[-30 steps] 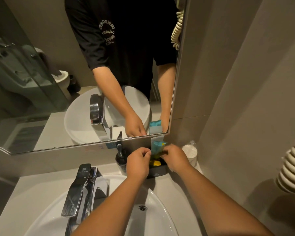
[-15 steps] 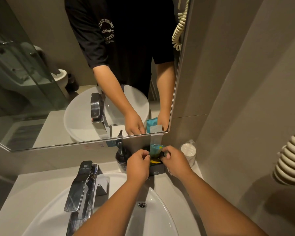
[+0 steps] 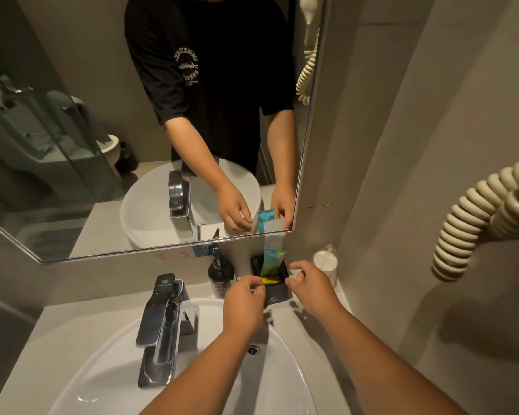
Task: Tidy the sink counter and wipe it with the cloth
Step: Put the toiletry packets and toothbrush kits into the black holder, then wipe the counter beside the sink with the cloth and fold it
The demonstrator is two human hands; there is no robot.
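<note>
Nearest the camera, both bare forearms reach forward over the white basin (image 3: 285,363), its drain partly hidden behind the left wrist. A chrome tap (image 3: 159,324) stands at the basin's left rear. The left hand (image 3: 244,304) is loosely curled, fingertips pinched together at the near left corner of a small black amenity box (image 3: 276,295); whether it grips anything there is hard to tell. The right hand (image 3: 310,287) hovers at the box's right side, thumb and forefinger apart in a half-open curl, holding nothing visible. Upright in the box stand teal and yellow sachets (image 3: 272,263). Just left of it sits a dark pump bottle (image 3: 220,275); to the right, a wrapped cup (image 3: 325,260) on the grey counter (image 3: 42,333). Behind, the mirror (image 3: 72,145) reflects the hands. No cloth is in view.
</note>
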